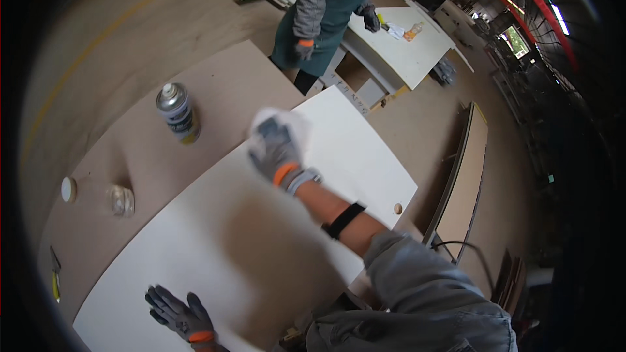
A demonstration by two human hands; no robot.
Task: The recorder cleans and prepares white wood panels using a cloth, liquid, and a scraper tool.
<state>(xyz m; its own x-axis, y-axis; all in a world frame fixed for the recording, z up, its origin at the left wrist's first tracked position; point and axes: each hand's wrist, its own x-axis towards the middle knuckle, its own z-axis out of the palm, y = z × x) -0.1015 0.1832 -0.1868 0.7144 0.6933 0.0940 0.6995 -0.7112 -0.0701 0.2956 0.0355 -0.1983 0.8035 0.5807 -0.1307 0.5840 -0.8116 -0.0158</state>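
Observation:
A large white panel (176, 254) lies flat before me, with a round hole (398, 208) near its right corner. My right hand (279, 146), in a grey glove with an orange cuff, reaches across to the panel's far edge. Under its fingers is a white cloth (298, 129), slightly blurred, pressed against the surface. My left hand (179, 313), gloved alike, rests at the panel's near left with its fingers spread and nothing in them.
On the brown board beyond the panel (228, 85) stand a spray can (177, 114), a small clear jar (122, 201) and a white lid (68, 189). Yellow-handled pliers (55, 280) lie far left. A co-worker in a green apron (332, 26) stands at another white-topped table (417, 58).

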